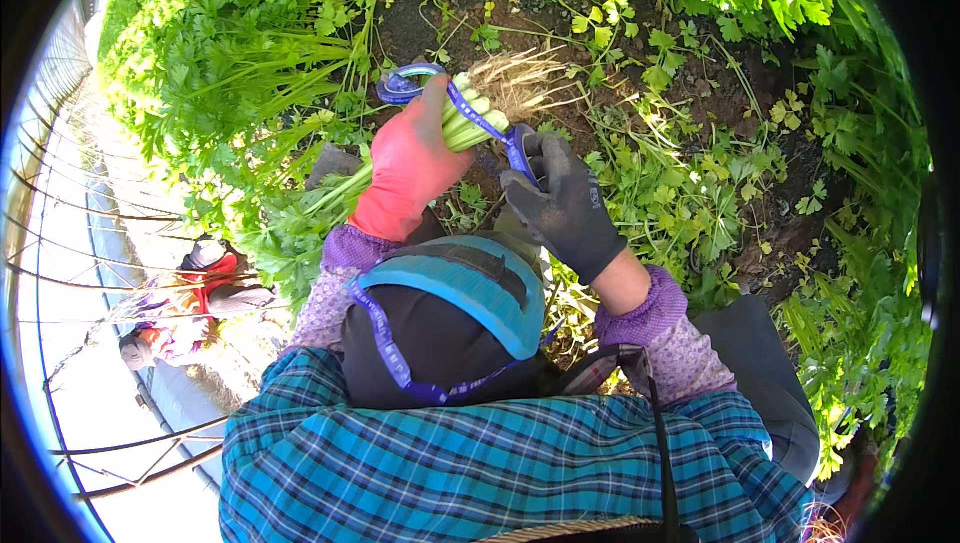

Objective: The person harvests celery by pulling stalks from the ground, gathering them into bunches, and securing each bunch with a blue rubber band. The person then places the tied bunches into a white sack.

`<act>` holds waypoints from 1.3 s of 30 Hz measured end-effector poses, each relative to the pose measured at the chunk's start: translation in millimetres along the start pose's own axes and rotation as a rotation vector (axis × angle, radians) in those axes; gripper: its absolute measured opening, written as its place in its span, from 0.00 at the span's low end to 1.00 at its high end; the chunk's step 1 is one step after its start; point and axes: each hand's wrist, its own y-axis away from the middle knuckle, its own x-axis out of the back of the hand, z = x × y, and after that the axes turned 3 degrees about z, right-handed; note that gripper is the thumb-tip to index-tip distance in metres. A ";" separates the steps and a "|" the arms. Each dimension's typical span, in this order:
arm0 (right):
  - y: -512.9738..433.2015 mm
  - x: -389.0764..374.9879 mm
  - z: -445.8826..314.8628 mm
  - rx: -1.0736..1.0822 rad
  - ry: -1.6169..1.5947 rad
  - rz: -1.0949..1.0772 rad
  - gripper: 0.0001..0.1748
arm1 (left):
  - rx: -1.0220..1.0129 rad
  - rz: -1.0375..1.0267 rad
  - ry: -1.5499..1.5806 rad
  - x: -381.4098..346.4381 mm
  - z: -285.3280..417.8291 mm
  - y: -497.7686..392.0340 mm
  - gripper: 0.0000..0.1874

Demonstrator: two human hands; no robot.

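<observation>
My left hand, in a coral-pink glove, grips a bunch of celery. The pale stalk bases and stringy roots point right, and the leafy end trails down to the left. A blue printed ribbon crosses the stalks near the roots. One end of it curls into a loop beyond my left thumb. In its dark glove, my right hand pinches the ribbon's other curled part between thumb and fingers, just right of the stalks.
Standing celery grows at left and more at right, with bare soil and loose leafy stems between. Below my hands is a turquoise-and-black padded object with blue ribbon over it. People are beside the metal frame at left.
</observation>
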 end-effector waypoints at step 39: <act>73.1 201.4 -122.0 1.296 0.869 0.004 0.14 | -0.355 -0.623 0.517 96.3 212.2 72.3 0.42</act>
